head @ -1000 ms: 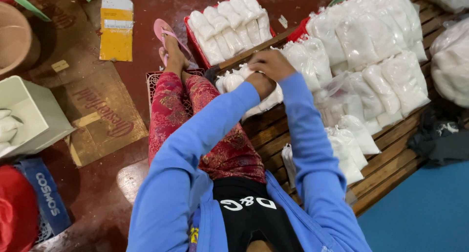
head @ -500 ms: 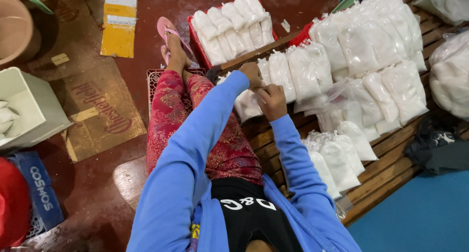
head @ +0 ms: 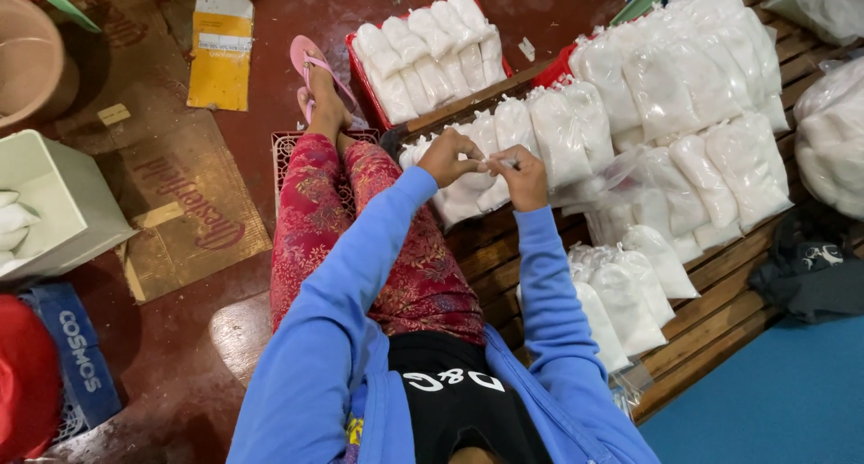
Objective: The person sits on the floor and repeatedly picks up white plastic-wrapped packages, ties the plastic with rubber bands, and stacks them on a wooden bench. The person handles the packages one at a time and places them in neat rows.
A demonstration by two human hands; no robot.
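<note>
My left hand (head: 453, 156) and my right hand (head: 519, 175) meet over a small clear plastic bag of white powder (head: 472, 192). Both pinch the twisted neck of that bag, fingers closed on it, above the near end of a low wooden slatted platform (head: 720, 315). Around the hands lie several filled white bags in rows (head: 661, 95) on the platform. My blue sleeves reach forward over my legs in red patterned trousers (head: 328, 221).
A red crate (head: 360, 72) packed with white bags sits ahead on the red floor, beside my foot in a pink sandal (head: 315, 68). Flattened cardboard (head: 184, 207) and a white bin (head: 63, 203) lie left. A blue mat (head: 783, 401) and dark cloth (head: 814, 266) are at right.
Both hands have drawn slightly back and left with the bag; the right hand has shifted from the bag's body to its neck, next to the left hand.
</note>
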